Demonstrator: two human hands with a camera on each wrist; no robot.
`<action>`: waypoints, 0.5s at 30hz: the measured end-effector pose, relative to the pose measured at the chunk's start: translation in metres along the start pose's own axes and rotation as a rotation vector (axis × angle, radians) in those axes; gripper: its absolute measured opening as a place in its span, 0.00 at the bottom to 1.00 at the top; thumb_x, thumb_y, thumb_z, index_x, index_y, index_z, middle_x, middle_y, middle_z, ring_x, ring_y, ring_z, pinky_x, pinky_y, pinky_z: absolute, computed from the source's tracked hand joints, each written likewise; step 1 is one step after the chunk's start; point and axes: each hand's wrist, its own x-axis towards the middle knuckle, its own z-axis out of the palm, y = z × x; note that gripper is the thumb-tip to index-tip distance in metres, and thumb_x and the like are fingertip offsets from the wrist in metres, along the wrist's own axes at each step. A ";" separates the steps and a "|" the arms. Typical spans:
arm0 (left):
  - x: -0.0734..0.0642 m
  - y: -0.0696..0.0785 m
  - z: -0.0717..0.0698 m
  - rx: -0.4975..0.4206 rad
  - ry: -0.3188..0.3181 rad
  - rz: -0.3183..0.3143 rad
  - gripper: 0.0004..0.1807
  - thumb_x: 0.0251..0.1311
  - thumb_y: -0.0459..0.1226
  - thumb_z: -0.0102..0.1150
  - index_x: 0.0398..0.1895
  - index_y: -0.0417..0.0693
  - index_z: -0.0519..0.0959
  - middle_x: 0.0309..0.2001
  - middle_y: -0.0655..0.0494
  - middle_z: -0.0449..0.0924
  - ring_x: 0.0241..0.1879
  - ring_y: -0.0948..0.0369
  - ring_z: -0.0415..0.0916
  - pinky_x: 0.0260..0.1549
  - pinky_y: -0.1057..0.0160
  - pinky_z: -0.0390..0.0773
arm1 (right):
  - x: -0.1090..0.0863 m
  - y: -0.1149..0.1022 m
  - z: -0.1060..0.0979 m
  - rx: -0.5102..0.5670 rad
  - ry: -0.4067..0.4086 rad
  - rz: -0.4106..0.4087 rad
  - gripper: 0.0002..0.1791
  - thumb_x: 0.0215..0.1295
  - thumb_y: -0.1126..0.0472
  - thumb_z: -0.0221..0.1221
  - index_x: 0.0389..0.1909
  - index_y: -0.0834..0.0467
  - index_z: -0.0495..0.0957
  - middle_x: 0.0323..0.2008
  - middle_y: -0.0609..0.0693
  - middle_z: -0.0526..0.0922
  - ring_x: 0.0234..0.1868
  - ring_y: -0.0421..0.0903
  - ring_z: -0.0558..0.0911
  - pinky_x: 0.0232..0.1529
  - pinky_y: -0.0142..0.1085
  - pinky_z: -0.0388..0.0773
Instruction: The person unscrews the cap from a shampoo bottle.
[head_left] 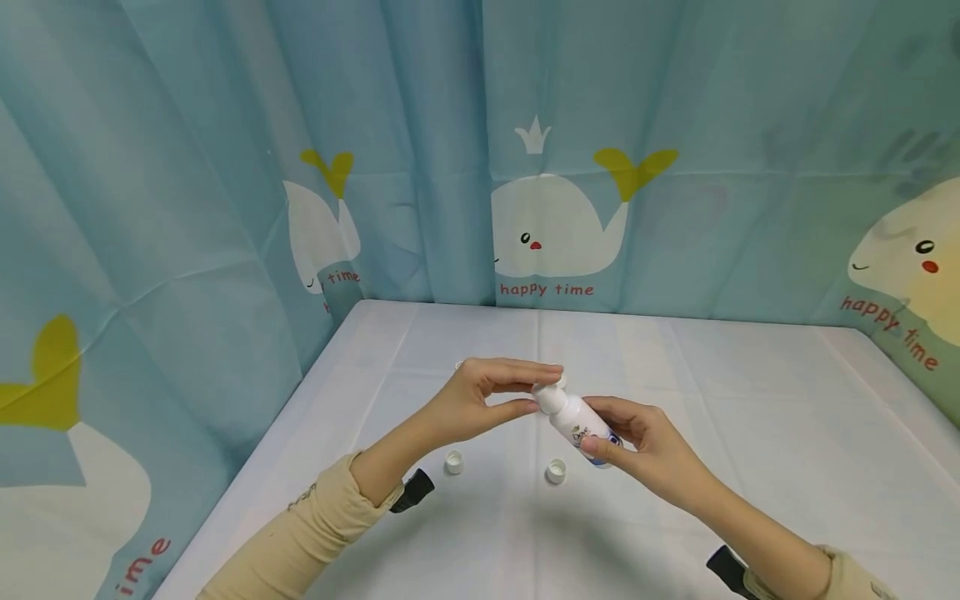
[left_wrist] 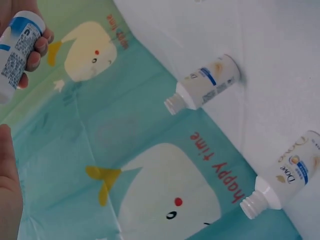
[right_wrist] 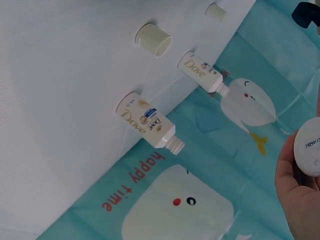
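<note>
My right hand (head_left: 648,446) grips a white Dove bottle (head_left: 573,419) round its body, tilted with its cap end up and to the left. Over that cap end reaches my left hand (head_left: 465,400), its fingers extended along the top and the thumb below. In the left wrist view the left thumb (left_wrist: 7,175) shows apart from the white end of the bottle (left_wrist: 20,55), while the other left fingers are out of sight. The right wrist view shows the round printed base of the bottle (right_wrist: 309,145) beside the right palm.
Two white caps (head_left: 555,471) (head_left: 453,462) lie on the white table (head_left: 712,400) nearest me. Two capless Dove bottles, one nearer (right_wrist: 147,120) and one farther (right_wrist: 201,71), stand on the table, mostly hidden behind the hands in the head view. A blue whale-print curtain (head_left: 420,150) surrounds the table.
</note>
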 end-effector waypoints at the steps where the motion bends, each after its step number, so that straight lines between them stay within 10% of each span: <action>1: 0.000 0.000 0.000 0.002 0.002 0.001 0.20 0.55 0.22 0.59 0.53 0.28 0.75 0.57 0.35 0.74 0.57 0.51 0.75 0.50 0.62 0.80 | 0.000 0.000 0.000 0.001 0.000 0.002 0.18 0.63 0.68 0.58 0.53 0.69 0.73 0.42 0.39 0.81 0.35 0.36 0.80 0.36 0.31 0.82; 15: 0.004 -0.002 0.009 0.011 0.119 -0.079 0.18 0.53 0.24 0.62 0.50 0.30 0.78 0.48 0.37 0.80 0.39 0.56 0.83 0.39 0.62 0.84 | 0.001 -0.004 -0.002 -0.013 0.016 -0.038 0.19 0.63 0.69 0.58 0.54 0.70 0.73 0.45 0.62 0.81 0.37 0.35 0.79 0.39 0.26 0.80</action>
